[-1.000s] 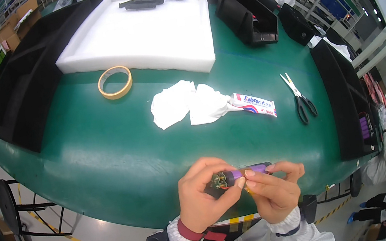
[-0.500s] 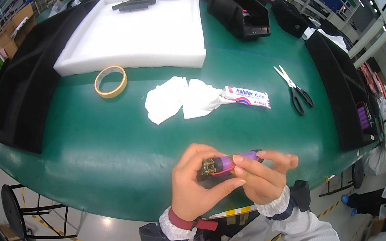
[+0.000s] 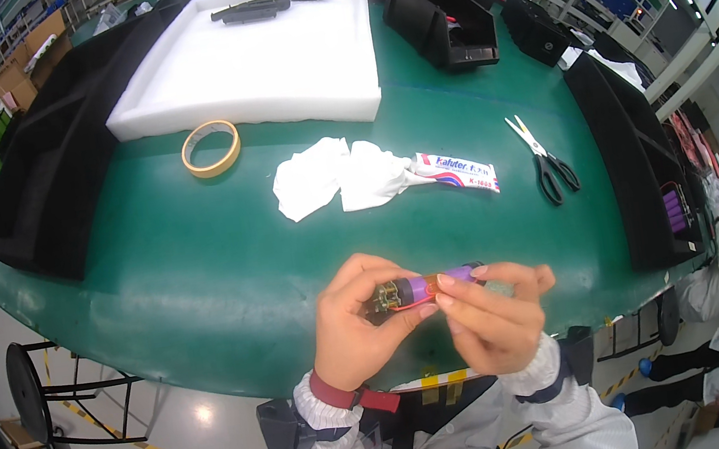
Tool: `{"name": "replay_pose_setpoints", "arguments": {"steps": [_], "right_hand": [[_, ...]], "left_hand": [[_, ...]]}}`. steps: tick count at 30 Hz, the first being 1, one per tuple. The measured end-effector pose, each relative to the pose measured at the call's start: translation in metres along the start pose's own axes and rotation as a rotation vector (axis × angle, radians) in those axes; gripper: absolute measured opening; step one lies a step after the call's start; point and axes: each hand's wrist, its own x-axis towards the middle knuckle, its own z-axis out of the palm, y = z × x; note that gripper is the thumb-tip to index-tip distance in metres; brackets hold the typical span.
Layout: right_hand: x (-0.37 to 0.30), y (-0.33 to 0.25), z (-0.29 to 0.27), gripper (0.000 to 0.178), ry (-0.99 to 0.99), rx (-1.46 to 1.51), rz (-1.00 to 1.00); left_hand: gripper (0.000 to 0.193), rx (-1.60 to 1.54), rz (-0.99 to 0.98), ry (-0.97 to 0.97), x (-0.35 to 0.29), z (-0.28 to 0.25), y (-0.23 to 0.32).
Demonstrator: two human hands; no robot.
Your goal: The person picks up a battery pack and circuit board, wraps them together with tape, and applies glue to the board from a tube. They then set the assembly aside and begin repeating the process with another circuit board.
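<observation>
Between my two hands, near the front edge of the green table, is a battery pack [image 3: 418, 289] with purple cells, a small circuit board at its left end and a red wire along its side. My left hand [image 3: 354, 326] grips the circuit-board end, its thumb lying along the near side. On the right part of the pack, my right hand [image 3: 496, 314] pinches with thumb and fingertips, hiding some of the purple. An amber patch shows at the right fingertips; what it is I cannot make out.
Beyond my hands lie crumpled white tissue [image 3: 313, 178], a white tube [image 3: 456, 173], black-handled scissors [image 3: 544, 164] and a tape roll [image 3: 214, 168]. Behind them are a white foam tray [image 3: 261, 63] with black parts [image 3: 251, 8] and a black bin [image 3: 473, 54]. Black racks [image 3: 49, 196] flank the table.
My left thumb has drawn up against the pack's near side. My right fingers have shifted slightly along it. The pack stays held in both hands, and the view has moved a little.
</observation>
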Motion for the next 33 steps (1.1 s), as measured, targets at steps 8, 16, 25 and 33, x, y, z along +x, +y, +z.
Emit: {"name": "replay_pose_setpoints", "arguments": {"steps": [8,16,25,33], "right_hand": [[0.053,-0.001,-0.035,0.037,-0.16,-0.058,-0.101],[0.065,0.0,-0.02,0.03,-0.357,-0.146,-0.167],[0.03,0.033,-0.03,0.026,-0.289,0.249,0.033],[-0.047,0.06,-0.02,0.033,-0.215,0.525,0.412]], "left_hand": [[0.028,0.034,0.021,-0.005,0.001,0.002,0.0],[0.033,0.141,0.063,-0.024,-0.001,0.001,-0.001],[0.066,0.279,-0.157,-0.004,-0.011,0.003,-0.001],[0.047,0.331,-0.104,-0.092,-0.012,0.034,0.005]]}}
